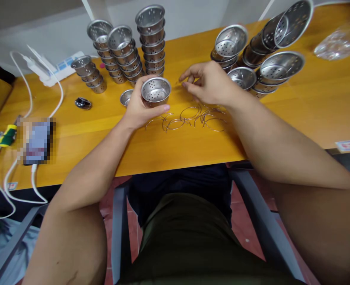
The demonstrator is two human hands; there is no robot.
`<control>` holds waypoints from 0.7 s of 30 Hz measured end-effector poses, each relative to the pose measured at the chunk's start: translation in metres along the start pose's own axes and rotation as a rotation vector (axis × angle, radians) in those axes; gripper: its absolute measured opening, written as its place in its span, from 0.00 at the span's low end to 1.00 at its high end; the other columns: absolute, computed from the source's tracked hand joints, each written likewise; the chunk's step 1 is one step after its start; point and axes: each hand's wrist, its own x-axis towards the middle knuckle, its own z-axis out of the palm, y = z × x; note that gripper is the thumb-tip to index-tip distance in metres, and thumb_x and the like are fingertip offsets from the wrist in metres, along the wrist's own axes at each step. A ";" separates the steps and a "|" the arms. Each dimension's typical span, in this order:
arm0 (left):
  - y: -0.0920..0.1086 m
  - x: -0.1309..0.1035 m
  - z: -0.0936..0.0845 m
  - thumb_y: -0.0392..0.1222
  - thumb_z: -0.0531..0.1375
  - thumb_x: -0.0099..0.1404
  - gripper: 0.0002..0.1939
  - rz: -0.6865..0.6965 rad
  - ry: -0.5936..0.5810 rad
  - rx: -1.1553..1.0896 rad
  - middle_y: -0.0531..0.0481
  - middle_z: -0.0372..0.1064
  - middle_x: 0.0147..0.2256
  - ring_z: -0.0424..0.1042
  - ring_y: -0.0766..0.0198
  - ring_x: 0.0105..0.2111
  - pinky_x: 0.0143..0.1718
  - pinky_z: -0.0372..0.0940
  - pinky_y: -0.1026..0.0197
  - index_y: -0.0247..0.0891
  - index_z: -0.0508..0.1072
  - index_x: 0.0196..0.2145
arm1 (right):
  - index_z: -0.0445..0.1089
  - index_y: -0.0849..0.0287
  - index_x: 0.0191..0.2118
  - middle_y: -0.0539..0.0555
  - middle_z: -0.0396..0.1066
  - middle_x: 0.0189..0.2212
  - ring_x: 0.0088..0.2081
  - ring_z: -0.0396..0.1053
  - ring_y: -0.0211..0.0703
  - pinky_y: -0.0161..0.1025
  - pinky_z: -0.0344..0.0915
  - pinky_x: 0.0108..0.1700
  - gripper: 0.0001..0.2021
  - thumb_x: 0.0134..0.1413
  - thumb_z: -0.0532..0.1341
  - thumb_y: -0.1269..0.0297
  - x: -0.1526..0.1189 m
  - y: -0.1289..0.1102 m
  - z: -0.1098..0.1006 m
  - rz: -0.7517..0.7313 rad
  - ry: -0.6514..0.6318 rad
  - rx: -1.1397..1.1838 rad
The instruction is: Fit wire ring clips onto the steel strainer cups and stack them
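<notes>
Hand (R) [206, 81] half-curled, poss. pinching.

Grey wall [193, 18], yellow table [169, 152]; red tiled floor [242, 213]

Our left hand [137, 105]: curled in a grip. Our right hand [207, 82]: half-curled, pointing leftward. Our two forearms [109, 148]: bare, angled inward.

Orange-yellow wood-look table [175, 152]: stacks of perforated silver metal cups [152, 37] along the back, left and right. Thin curved copper-toned wires [189, 119] loose mid-table. Left: small shiny black object [82, 103], pixelated dark rectangular phone [38, 142]. Far right: crumpled clear plastic bag [337, 45].
</notes>
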 end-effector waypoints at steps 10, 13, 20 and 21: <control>-0.004 0.000 0.000 0.87 0.88 0.58 0.64 -0.030 0.003 0.014 0.35 0.81 0.70 0.84 0.34 0.74 0.80 0.79 0.31 0.48 0.74 0.76 | 0.78 0.65 0.79 0.58 0.89 0.47 0.26 0.78 0.41 0.42 0.73 0.31 0.26 0.85 0.63 0.80 0.003 0.003 0.011 0.141 0.035 0.126; -0.007 0.001 0.001 0.89 0.87 0.56 0.66 -0.020 -0.004 0.018 0.35 0.83 0.68 0.87 0.35 0.71 0.78 0.81 0.31 0.47 0.75 0.76 | 0.80 0.67 0.73 0.51 0.84 0.37 0.24 0.77 0.41 0.42 0.73 0.28 0.27 0.76 0.61 0.87 0.002 -0.001 0.013 0.168 0.039 0.205; -0.001 0.002 0.002 0.93 0.84 0.57 0.64 -0.093 -0.004 0.063 0.35 0.87 0.64 0.90 0.34 0.67 0.77 0.82 0.27 0.44 0.79 0.72 | 0.75 0.68 0.80 0.48 0.79 0.36 0.26 0.74 0.42 0.46 0.70 0.33 0.32 0.74 0.65 0.73 -0.005 -0.009 0.013 0.038 0.056 0.338; 0.002 0.002 0.002 0.93 0.84 0.57 0.63 -0.106 -0.008 0.060 0.35 0.87 0.63 0.90 0.35 0.66 0.76 0.82 0.28 0.44 0.80 0.71 | 0.76 0.67 0.80 0.51 0.80 0.38 0.27 0.73 0.42 0.46 0.69 0.35 0.31 0.76 0.66 0.69 -0.005 -0.009 0.013 0.021 0.074 0.336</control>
